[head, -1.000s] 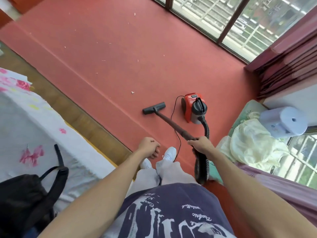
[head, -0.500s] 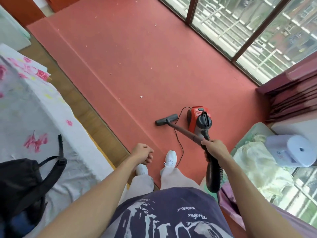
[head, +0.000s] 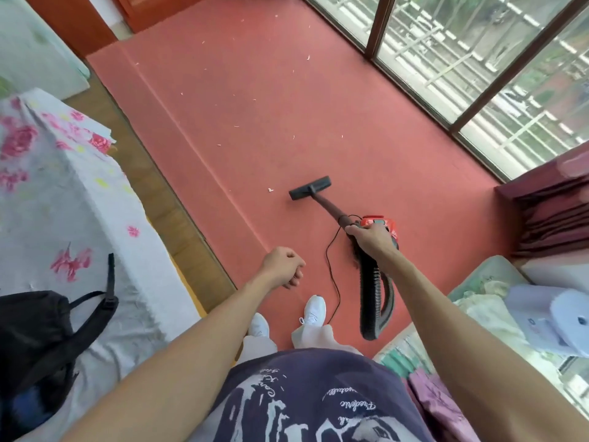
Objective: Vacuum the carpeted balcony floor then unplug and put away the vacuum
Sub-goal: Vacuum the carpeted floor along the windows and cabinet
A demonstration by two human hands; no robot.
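Note:
My right hand [head: 371, 242] grips the upper end of the dark vacuum wand [head: 330, 207], where the ribbed black hose [head: 371, 301] loops down. The flat black floor nozzle [head: 309, 187] rests on the red carpet [head: 255, 106], just right of a white scrap [head: 270, 189]. The small red vacuum body [head: 379, 222] sits mostly hidden behind my right hand. Its thin black cord [head: 331, 275] trails across the carpet toward my feet. My left hand [head: 284, 266] hangs curled in a loose fist with nothing in it. Several white scraps dot the carpet farther off.
A bed with a floral sheet [head: 63, 193] and a black backpack [head: 41, 339] fills the left. Between bed and carpet runs a wooden floor strip [head: 153, 186]. Windows [head: 478, 59] line the far right. Folded curtains [head: 551, 212], bedding and a white roll [head: 561, 320] crowd the right.
The nozzle has been pushed forward along the carpet, away from the vacuum body and close to a white scrap. My right hand has moved forward with the wand. The view has tilted up.

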